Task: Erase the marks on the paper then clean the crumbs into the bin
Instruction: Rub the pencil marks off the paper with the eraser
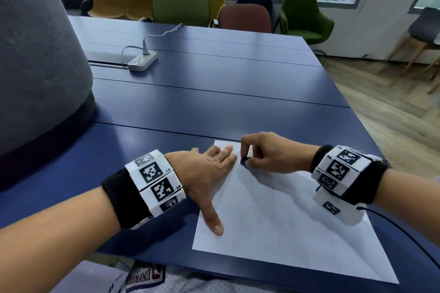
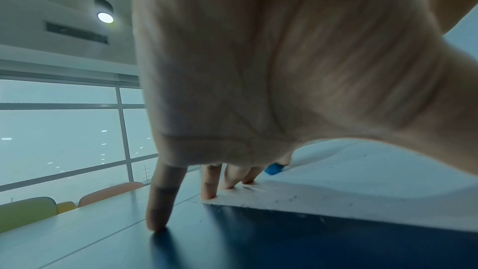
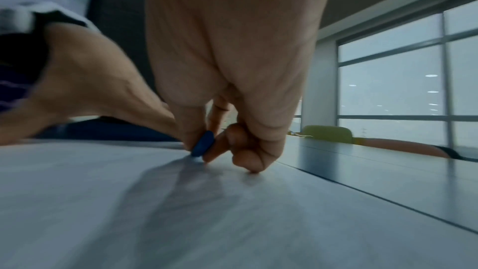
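Nearest us, our forearms reach out over the dark blue tabletop (image 1: 214, 93), the largest thing here, with a white power strip (image 1: 142, 60) well away toward its far side. On it lies the white sheet of paper (image 1: 281, 226), set at a slant near our edge. Our left hand (image 1: 209, 173) lies flat with fingers straight, pressing down the sheet's far left corner, the thumb spread along its left edge. Our right hand (image 1: 266, 152) pinches a small blue eraser (image 1: 245, 162) between thumb and fingers, its tip down on the paper just beside our left fingertips (image 2: 208, 195). Dark crumbs (image 2: 292, 198) speckle the sheet near its edge; no bin is in view. To erase well, we judge we should keep the sheet pinned, use short, light strokes away from the holding hand so the paper does not buckle, and keep crumbs on the sheet.
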Action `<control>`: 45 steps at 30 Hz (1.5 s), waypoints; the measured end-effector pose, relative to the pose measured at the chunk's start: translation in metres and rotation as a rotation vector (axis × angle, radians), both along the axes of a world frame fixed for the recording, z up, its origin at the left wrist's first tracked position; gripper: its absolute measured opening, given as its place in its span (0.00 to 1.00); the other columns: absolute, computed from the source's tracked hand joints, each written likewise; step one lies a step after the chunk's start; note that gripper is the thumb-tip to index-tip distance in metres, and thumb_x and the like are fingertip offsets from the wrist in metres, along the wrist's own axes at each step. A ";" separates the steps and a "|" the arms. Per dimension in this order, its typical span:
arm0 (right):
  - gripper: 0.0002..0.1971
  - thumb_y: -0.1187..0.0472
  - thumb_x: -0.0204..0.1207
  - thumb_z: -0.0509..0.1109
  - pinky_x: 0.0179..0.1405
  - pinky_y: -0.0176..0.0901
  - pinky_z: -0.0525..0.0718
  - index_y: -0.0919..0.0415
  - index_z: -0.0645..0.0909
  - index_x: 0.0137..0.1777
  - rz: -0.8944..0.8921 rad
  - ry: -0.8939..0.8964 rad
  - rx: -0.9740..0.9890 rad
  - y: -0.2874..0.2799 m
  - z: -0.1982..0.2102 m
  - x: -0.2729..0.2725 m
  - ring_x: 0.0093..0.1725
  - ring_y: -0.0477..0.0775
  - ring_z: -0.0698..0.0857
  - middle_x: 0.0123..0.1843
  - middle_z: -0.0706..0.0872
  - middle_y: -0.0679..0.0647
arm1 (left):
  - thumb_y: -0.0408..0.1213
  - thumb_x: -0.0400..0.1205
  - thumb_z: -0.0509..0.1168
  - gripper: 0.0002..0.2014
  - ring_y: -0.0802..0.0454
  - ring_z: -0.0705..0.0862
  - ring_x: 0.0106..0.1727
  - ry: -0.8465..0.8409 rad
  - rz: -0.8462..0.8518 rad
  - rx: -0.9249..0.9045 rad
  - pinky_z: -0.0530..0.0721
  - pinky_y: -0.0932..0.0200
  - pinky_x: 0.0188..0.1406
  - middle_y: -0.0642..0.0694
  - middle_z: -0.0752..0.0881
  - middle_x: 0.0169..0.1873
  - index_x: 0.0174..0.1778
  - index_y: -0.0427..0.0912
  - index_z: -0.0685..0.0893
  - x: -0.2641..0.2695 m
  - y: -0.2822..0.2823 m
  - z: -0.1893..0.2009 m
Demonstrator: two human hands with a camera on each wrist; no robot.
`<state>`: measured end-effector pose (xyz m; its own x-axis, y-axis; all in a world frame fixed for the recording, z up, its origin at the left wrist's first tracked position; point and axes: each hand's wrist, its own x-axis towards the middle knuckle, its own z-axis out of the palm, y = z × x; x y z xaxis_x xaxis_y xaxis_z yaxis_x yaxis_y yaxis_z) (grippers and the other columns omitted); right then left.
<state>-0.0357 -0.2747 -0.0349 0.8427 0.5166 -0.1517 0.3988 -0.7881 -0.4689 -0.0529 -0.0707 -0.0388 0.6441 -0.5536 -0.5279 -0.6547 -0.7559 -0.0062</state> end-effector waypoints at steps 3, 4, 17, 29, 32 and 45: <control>0.02 0.59 0.75 0.72 0.25 0.28 0.71 0.54 0.82 0.45 0.104 0.063 -0.013 0.006 0.002 -0.012 0.24 0.43 0.73 0.25 0.75 0.45 | 0.82 0.48 0.69 0.78 0.52 0.40 0.85 -0.003 -0.010 -0.022 0.56 0.31 0.80 0.56 0.37 0.85 0.85 0.50 0.33 0.002 0.001 -0.001; 0.02 0.58 0.75 0.72 0.26 0.28 0.71 0.53 0.82 0.45 0.092 0.035 -0.027 0.006 0.004 -0.008 0.25 0.42 0.74 0.26 0.76 0.45 | 0.81 0.49 0.70 0.78 0.51 0.39 0.85 0.002 -0.006 -0.004 0.55 0.32 0.81 0.55 0.35 0.85 0.84 0.48 0.32 0.002 0.000 -0.001; 0.03 0.58 0.76 0.72 0.26 0.28 0.70 0.54 0.81 0.46 0.015 -0.019 -0.046 -0.004 0.005 0.002 0.25 0.36 0.77 0.26 0.77 0.43 | 0.79 0.54 0.72 0.77 0.52 0.39 0.85 -0.015 -0.003 0.040 0.52 0.34 0.82 0.53 0.35 0.85 0.84 0.44 0.31 -0.002 -0.004 0.004; 0.03 0.58 0.75 0.71 0.26 0.27 0.69 0.54 0.80 0.46 -0.067 -0.039 -0.037 -0.012 0.001 0.005 0.26 0.36 0.78 0.29 0.79 0.43 | 0.78 0.54 0.72 0.77 0.52 0.37 0.85 -0.012 0.012 0.052 0.48 0.32 0.82 0.54 0.32 0.84 0.84 0.45 0.30 -0.003 -0.005 0.002; 0.03 0.59 0.76 0.70 0.24 0.26 0.71 0.54 0.79 0.46 -0.036 0.003 -0.034 -0.012 -0.002 -0.003 0.25 0.37 0.77 0.28 0.79 0.43 | 0.79 0.53 0.72 0.77 0.52 0.36 0.85 -0.014 0.010 0.050 0.49 0.32 0.82 0.54 0.32 0.84 0.84 0.47 0.30 -0.002 -0.005 0.001; 0.03 0.58 0.76 0.70 0.27 0.28 0.72 0.53 0.78 0.47 0.018 0.013 -0.103 -0.015 0.003 -0.008 0.26 0.38 0.77 0.29 0.78 0.43 | 0.79 0.52 0.72 0.76 0.51 0.38 0.85 -0.019 0.005 0.054 0.51 0.30 0.81 0.53 0.33 0.84 0.84 0.52 0.31 -0.001 -0.005 0.002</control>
